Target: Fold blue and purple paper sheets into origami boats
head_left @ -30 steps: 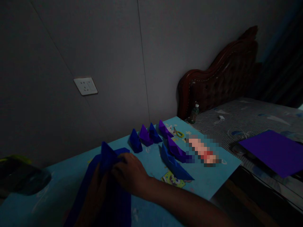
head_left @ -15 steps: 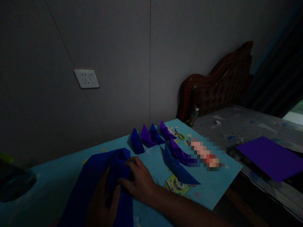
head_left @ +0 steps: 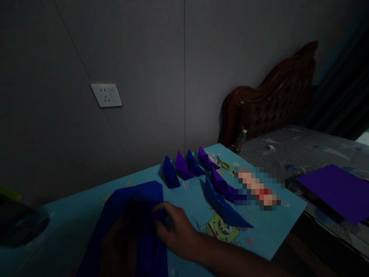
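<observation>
A large sheet of dark blue paper [head_left: 100, 219] lies on the table in front of me, with a folded part raised in its middle. My right hand [head_left: 178, 229] is at the right side of this fold, its thumb and index finger curled onto the paper. On the left, my left hand [head_left: 118, 246] is over the sheet; deep shadow hides its fingers. Beyond the sheet stand folded paper boats: a blue boat [head_left: 170, 174], a purple boat [head_left: 183, 168] and others behind. A longer blue boat [head_left: 223, 206] points towards me beside another purple boat [head_left: 223, 186].
Yellow-handled scissors [head_left: 225, 164] and a pixelated patch [head_left: 255, 186] are on the light blue table [head_left: 268, 234]. A dark object [head_left: 23, 225] is at the left. Purple paper [head_left: 334, 192] and a bottle [head_left: 241, 141] are on the bed at the right.
Both hands have shifted slightly down over the blue sheet, and its raised fold looks lower and darker. The view has turned a little to the left.
</observation>
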`<state>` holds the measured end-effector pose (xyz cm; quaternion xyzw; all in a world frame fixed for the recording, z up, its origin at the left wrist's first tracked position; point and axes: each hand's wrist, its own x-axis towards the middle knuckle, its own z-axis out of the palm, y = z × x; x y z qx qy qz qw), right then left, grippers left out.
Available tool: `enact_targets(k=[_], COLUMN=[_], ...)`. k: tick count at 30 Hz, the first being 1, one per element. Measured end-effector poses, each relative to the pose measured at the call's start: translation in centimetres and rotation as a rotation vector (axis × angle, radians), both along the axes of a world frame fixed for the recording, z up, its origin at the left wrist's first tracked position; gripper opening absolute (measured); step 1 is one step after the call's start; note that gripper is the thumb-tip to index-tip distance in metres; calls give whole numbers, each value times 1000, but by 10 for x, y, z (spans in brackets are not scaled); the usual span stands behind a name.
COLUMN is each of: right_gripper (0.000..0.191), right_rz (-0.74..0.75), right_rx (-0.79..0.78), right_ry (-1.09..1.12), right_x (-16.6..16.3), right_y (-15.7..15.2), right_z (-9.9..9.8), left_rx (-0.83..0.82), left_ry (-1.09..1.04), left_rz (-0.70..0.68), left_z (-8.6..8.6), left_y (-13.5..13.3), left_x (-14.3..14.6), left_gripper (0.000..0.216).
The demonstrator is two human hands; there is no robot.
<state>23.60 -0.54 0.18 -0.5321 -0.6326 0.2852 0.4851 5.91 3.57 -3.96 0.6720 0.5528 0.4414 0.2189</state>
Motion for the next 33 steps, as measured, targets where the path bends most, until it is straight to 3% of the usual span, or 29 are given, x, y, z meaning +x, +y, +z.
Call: enact_targets(k=[4,11,14,18,24,27,30,33], right_gripper=[23,29,26,25,41,54,47,37], right_rz=[-41,4,4,4,28,26,-60,-42], right_rx=[-67,-7,-65,-188,-222,-247,-214,-238], right_ry=[71,38,53,151,520,669,607,557], right_x=[-3,-9,-8,-4,1,5,10,14], right_y=[-5,-15,-14,-8,4,12,19,23], right_z=[3,2,0,-4,1,4,2,2], left_rx=[-123,-192,-272,-251,-365,-402,-381,-383], left_ry=[29,-34,-75,-172,-410,-495,-490,-465], left_rz=[39,56,53,54,209,11,-213,-183], left_z=[12,31,41,45,40,44,45,44], left_y=[-4,-6,-9,-10,-11,-13,-15,-14], left_x=[-1,4,6,8,3,3,2,1], left_gripper=[35,27,22,12,39,46,43,43])
